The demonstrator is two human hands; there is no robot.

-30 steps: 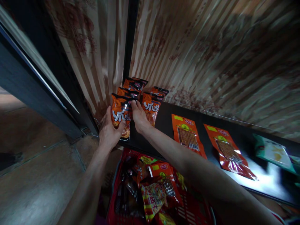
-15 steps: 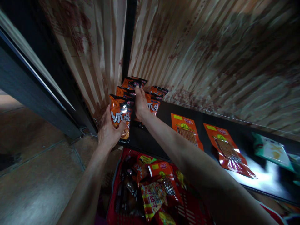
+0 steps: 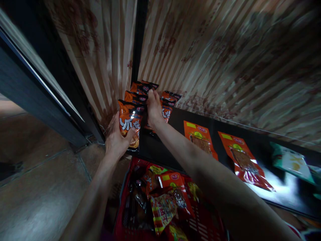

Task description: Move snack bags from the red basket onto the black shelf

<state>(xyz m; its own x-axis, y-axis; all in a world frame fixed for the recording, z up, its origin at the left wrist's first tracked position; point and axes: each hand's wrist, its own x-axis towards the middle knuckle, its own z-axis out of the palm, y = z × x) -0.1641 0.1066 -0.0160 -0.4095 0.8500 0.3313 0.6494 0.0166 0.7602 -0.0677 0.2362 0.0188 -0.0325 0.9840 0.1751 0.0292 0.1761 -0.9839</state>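
At the left end of the black shelf [image 3: 147,147], several orange-and-black snack bags stand in two groups. My left hand [image 3: 116,137] grips the front-left bag [image 3: 129,124] by its lower sides, thumb across its front. My right hand [image 3: 154,108] reaches between the groups, over the front-right bag [image 3: 166,113]; its fingers are bent together, and whatever they hold is hidden. Behind are more bags, one at the back left [image 3: 140,87] and one at the back right [image 3: 170,96].
Flat orange packs [image 3: 200,139] [image 3: 244,160] and a green-white bag [image 3: 292,162] lie along the shelf. Below stands a red basket [image 3: 122,201] full of snack packs. Pleated curtain [image 3: 213,67] hangs behind; a dark metal frame [image 3: 50,100] rises at left.
My right hand has shifted slightly to the right, off the left group's edge and further over the front-right bag. My left hand keeps its grip on the front-left bag.
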